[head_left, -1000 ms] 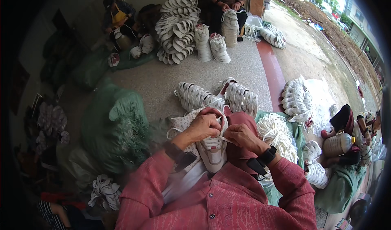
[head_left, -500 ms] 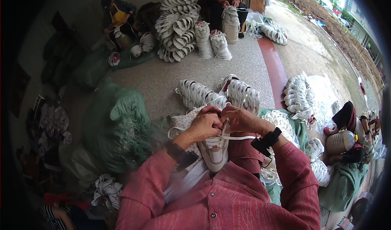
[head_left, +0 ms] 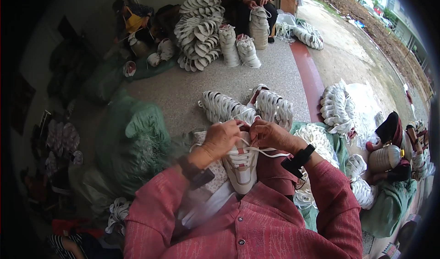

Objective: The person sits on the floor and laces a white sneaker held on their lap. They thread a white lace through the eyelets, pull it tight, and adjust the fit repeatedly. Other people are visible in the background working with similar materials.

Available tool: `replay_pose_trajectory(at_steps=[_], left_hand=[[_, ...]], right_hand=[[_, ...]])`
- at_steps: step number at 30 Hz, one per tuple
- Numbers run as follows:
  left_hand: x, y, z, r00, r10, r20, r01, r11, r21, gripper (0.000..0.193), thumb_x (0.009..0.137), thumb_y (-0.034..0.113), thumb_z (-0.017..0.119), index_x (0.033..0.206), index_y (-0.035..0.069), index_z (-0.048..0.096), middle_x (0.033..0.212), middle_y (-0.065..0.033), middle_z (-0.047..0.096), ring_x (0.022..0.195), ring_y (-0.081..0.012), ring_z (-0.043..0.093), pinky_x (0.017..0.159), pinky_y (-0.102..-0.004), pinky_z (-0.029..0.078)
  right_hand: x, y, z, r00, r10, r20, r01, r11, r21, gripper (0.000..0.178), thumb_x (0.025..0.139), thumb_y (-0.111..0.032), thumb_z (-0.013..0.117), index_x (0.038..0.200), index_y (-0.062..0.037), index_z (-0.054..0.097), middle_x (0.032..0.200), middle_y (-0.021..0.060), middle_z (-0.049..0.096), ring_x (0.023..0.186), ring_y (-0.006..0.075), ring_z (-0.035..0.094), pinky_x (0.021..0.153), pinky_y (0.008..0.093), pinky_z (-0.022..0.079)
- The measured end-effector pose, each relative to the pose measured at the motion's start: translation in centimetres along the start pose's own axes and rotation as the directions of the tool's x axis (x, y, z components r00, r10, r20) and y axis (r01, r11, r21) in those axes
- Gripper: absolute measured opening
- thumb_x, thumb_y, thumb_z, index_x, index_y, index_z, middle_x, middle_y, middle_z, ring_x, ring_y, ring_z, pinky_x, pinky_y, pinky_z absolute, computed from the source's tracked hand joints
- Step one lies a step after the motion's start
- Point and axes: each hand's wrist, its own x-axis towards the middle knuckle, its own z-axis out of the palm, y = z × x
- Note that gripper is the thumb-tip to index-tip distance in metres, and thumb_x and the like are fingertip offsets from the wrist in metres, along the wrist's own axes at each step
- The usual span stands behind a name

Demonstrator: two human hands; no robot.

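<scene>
A white and beige sneaker lies on my lap, toe toward me, with white laces crisscrossed over its tongue. My left hand is closed at the upper left of the shoe's opening, fingertips pinching the white shoelace. On the other side, my right hand pinches lace too, close to the top eyelets. A loose length of shoelace trails out to the right below my right hand. The fingers partly cover the reddish inside of the shoe. Beneath the sneaker, a floral cloth covers part of my lap.
Two rows of nested white shoe uppers lie just beyond my hands. A big green sack stands to the left. Bundled white laces and more shoes are at the right. Farther off, two people sit beside a tall shoe pile.
My left hand has moved left and turned, drawing away from my right hand, so more of the tongue and lacing shows. The trailing lace on the right has shifted and now sags in a curve.
</scene>
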Motion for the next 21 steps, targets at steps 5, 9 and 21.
replay_pose_trajectory(at_steps=[5,9,21], left_hand=[[-2.3,-8.1,-12.6,0.849,-0.200,-0.490,0.357,0.900,0.251,0.007,0.080,0.012,0.065,0.075,0.008,0.065,0.080,-0.0098,0.060,0.073,-0.0330,0.062,0.064,-0.0415,0.048],[-8.3,-12.7,-18.4,0.727,-0.243,-0.642,0.492,0.836,0.241,0.003,0.079,0.008,0.069,0.081,0.005,0.069,0.080,-0.0095,0.061,0.071,-0.0280,0.062,0.065,-0.0379,0.048],[-14.0,-10.4,-10.5,0.745,-0.599,-0.295,0.579,0.799,-0.159,0.017,0.082,0.007,0.071,0.096,-0.002,0.072,0.086,-0.0100,0.064,0.075,-0.0202,0.065,0.068,-0.0309,0.051]], right_hand=[[0.0,0.1,0.0,0.999,-0.027,-0.016,0.027,1.000,0.009,0.021,0.080,-0.015,0.077,0.096,-0.0080,0.066,0.101,0.0080,0.060,0.092,0.0269,0.064,0.081,0.0363,0.052],[0.2,0.0,0.0,0.999,0.041,0.020,-0.041,0.999,-0.012,0.020,0.080,-0.016,0.076,0.097,-0.0094,0.067,0.102,0.0092,0.060,0.094,0.0289,0.064,0.082,0.0377,0.051],[-3.1,-2.5,2.7,0.967,0.034,-0.252,-0.085,0.977,-0.197,0.017,0.085,-0.007,0.064,0.102,-0.0044,0.061,0.101,0.0140,0.060,0.091,0.0347,0.064,0.075,0.0421,0.053]])
